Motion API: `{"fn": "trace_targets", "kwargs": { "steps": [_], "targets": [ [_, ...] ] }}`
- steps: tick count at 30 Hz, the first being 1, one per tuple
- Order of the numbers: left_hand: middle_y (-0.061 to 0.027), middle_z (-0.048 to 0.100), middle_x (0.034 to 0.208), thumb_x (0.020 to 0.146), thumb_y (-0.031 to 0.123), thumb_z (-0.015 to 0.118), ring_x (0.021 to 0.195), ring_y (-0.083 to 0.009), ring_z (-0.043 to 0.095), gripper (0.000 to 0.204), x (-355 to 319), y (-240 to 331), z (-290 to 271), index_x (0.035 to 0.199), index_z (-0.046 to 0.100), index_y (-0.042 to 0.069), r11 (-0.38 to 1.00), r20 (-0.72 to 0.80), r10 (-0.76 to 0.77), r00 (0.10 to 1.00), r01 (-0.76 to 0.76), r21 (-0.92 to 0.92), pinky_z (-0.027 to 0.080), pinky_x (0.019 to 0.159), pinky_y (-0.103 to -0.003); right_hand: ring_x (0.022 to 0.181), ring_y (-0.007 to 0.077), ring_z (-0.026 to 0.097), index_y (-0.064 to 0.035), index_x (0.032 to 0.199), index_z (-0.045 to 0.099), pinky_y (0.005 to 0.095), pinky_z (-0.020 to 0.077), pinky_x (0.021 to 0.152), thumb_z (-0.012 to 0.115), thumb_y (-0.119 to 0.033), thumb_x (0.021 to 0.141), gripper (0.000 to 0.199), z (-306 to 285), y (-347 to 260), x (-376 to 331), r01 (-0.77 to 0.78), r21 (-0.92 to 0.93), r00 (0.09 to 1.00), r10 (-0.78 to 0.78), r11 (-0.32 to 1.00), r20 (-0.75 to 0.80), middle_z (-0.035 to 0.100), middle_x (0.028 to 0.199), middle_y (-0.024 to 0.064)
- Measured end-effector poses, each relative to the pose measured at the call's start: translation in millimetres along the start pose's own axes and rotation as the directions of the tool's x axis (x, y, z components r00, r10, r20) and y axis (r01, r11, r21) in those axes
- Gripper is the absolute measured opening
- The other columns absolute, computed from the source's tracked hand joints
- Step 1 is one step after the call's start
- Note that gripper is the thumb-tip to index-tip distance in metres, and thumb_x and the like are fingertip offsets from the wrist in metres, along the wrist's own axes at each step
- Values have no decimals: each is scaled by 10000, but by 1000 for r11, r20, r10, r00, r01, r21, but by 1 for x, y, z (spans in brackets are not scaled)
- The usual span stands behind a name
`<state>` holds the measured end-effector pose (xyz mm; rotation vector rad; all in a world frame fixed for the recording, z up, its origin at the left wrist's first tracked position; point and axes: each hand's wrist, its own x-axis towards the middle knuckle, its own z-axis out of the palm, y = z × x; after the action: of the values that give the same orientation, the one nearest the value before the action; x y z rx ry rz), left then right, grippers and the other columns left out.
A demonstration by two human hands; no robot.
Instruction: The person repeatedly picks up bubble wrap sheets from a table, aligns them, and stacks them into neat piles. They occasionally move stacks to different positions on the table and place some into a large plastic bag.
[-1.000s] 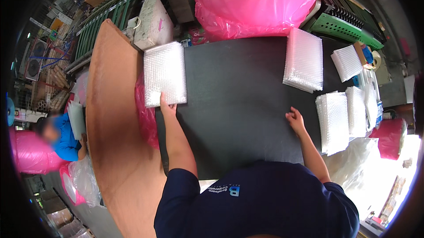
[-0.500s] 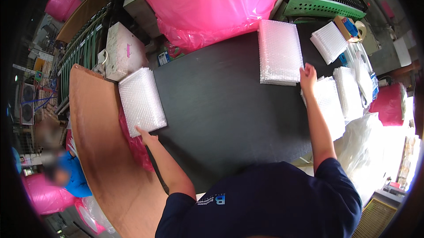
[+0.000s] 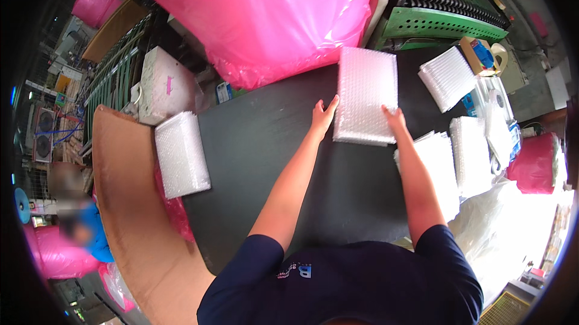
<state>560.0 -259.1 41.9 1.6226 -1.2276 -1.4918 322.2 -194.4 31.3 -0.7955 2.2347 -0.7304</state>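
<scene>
A stack of clear bubble-wrap sheets or bags [image 3: 366, 92] lies on the dark table [image 3: 259, 138], right of its middle. My right hand [image 3: 395, 122] grips the stack's right edge, a fingertip resting on its upper face. At the opposite edge is my left hand [image 3: 324, 116], thumb and fingers spread apart; it is close to the side or just touching it. A second bubble-wrap stack [image 3: 182, 155] rests at the table's left edge, away from both hands. Near my right forearm sits another white bubble-wrap pile [image 3: 431, 168].
A large pink plastic-wrapped bundle [image 3: 271, 17] rises behind the table. More bubble-wrap bundles [image 3: 447, 77] and a small cardboard box [image 3: 479, 56] stand at the right. A brown curved board [image 3: 126, 204] borders the left. A person in blue [image 3: 99, 234] is at far left.
My left hand has left the left stack and reached across to the right-hand one. That stack has shifted a little left with my right hand at its edge. The view has tilted slightly.
</scene>
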Motion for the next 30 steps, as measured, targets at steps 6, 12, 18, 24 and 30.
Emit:
{"fn": "trace_targets", "kwargs": {
  "steps": [6,12,18,24,30],
  "targets": [
    [-183,441,1245,689,431,708,1113,-238,467,861,13,2,35,1296,308,-30,977,312,-189,931,209,-33,379,922,-343,1141,306,463,-13,1309,295,373,373,932,672,-503,697,871,14,2,-25,-22,260,999,11,965,45,475,1221,206],
    [-127,555,1090,594,256,816,999,-184,534,700,-70,7,-27,1143,473,-10,940,226,295,928,-239,-245,422,856,-328,1175,254,396,6,1338,197,376,334,975,800,-228,617,968,-21,-18,-88,5,669,863,-341,744,373,392,1282,156],
    [-114,417,1279,596,359,802,1177,-257,400,858,-145,-49,-123,1283,377,70,960,350,262,899,-279,-3,325,995,-386,1228,281,315,-45,1268,383,386,253,1034,678,-259,727,652,-19,17,-138,182,617,604,-582,766,544,365,1309,128],
    [-99,576,1101,660,187,752,1012,-207,544,459,-175,-70,-102,1063,579,50,807,387,387,837,-510,297,438,873,-359,1178,236,377,-43,1220,411,337,316,997,768,-187,579,748,26,69,-133,357,415,616,-545,837,570,433,1232,103],
    [-153,458,1211,599,281,800,1128,-255,433,863,-212,-38,-121,1281,336,26,864,78,499,863,-502,37,358,933,-379,1057,213,502,-11,1209,401,345,394,930,819,-53,507,819,-13,-1,-192,292,478,646,-539,829,540,537,1107,88]
  ]
}}
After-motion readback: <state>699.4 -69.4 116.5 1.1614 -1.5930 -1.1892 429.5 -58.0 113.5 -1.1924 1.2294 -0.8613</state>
